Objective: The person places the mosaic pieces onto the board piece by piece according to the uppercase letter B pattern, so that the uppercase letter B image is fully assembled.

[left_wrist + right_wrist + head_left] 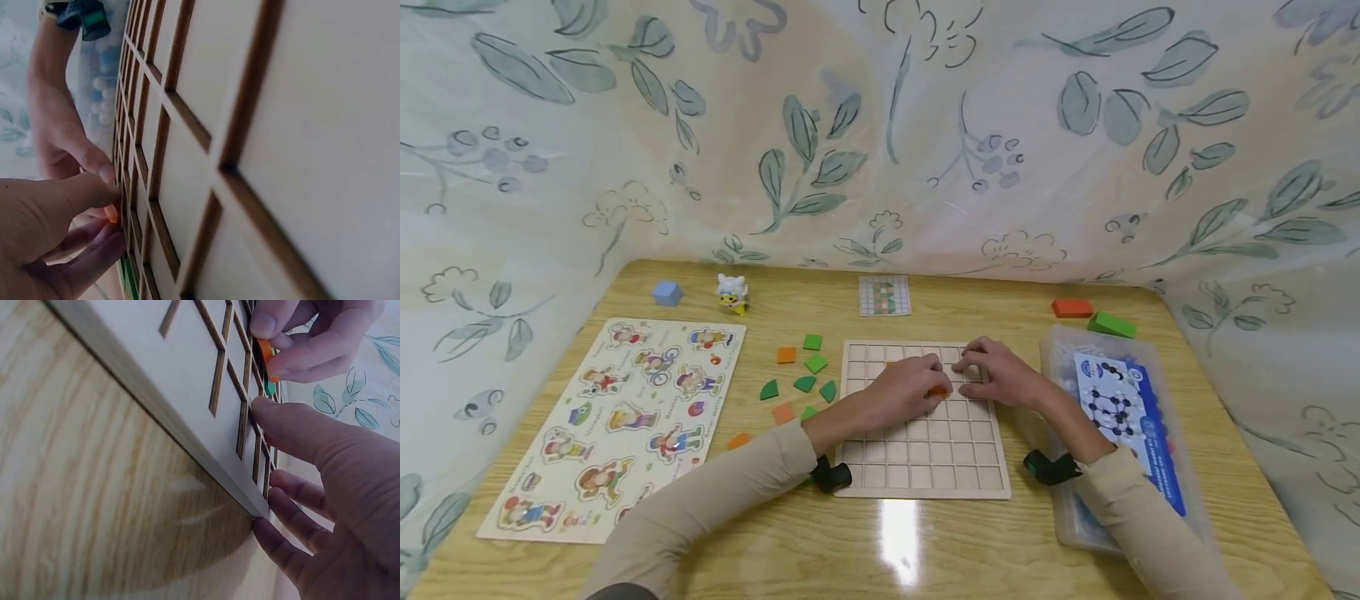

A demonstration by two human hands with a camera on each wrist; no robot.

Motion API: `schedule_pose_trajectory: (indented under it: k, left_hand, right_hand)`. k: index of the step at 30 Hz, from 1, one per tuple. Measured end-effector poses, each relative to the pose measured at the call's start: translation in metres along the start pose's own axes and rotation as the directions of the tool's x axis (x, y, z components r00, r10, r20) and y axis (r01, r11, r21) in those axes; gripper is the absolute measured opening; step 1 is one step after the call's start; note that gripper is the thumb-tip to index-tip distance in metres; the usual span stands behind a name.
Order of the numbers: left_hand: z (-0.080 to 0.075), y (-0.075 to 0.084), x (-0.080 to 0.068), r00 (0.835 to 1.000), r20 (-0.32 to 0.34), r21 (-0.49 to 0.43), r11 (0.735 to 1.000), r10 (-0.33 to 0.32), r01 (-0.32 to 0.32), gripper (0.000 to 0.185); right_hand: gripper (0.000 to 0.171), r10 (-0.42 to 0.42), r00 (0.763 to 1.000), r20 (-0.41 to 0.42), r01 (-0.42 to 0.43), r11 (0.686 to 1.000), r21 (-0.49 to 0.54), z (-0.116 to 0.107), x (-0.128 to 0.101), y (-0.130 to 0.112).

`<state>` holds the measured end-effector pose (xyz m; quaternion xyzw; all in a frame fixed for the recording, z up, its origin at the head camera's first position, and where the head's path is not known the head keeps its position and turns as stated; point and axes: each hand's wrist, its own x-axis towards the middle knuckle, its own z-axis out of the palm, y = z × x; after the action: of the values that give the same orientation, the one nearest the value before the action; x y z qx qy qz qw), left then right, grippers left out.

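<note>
A pale wooden grid board (942, 477) lies at the middle of the table, with both hands over its upper half. My left hand (904, 386) pinches an orange tile (266, 356) between thumb and fingers, close over the squares. In the right wrist view a green piece (269, 386) shows on the board just beyond that tile. My right hand (1006, 375) rests at the board's right side, fingers spread and loosely bent, fingertips touching its surface and edge. Its thumb is near the orange tile. The left hand hides part of the grid in the head view.
Left of the board lie several loose tiles, such as an orange square (786, 355) and a green square (812, 342). A pattern card (884, 296) lies behind. A picture puzzle (647, 433) fills the left; a plastic box (1067, 500), red block (1072, 308) and green block (1112, 324) stand right.
</note>
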<state>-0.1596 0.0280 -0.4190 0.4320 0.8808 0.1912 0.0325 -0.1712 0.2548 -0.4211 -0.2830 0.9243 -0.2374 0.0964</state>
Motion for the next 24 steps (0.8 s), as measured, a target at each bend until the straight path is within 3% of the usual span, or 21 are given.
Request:
schedule_pose_trajectory:
  k: [24]
  left_hand:
    - [0.0038,0.0005,-0.002,0.999,-0.012,0.088,0.996,0.032,-0.031,0.014]
  right_hand:
    - [0.027,-0.003,1.0,0.005,0.003,1.0,0.014,0.0003,-0.0001,-0.0001]
